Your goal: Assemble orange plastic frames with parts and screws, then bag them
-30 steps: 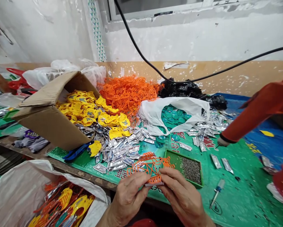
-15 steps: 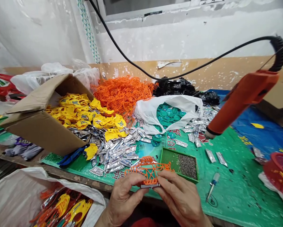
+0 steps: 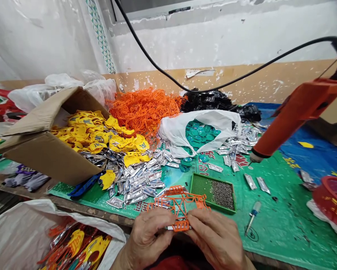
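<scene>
our left grip (image 3: 148, 240) and right grip (image 3: 216, 238) are both closed on an orange plastic runner frame (image 3: 179, 202), holding its lower part just over the near edge of the desk (image 3: 22, 182), with a silver strip (image 3: 171, 227) showing between the grips. just beyond the frame sits a green perforated tray (image 3: 202, 191) of small dark metal bits, and a small screwdriver (image 3: 252, 217) lies on the green mat (image 3: 272, 232) toward the right. an orange corded power driver (image 3: 294, 116) hangs above the mat, right of the silver foil strips (image 3: 134, 180) spread across the middle. toward the far edge are a cardboard box (image 3: 50, 157) of yellow plastic pieces, a tangled orange heap (image 3: 143, 110), and a white bag (image 3: 179, 135) of teal discs.
</scene>
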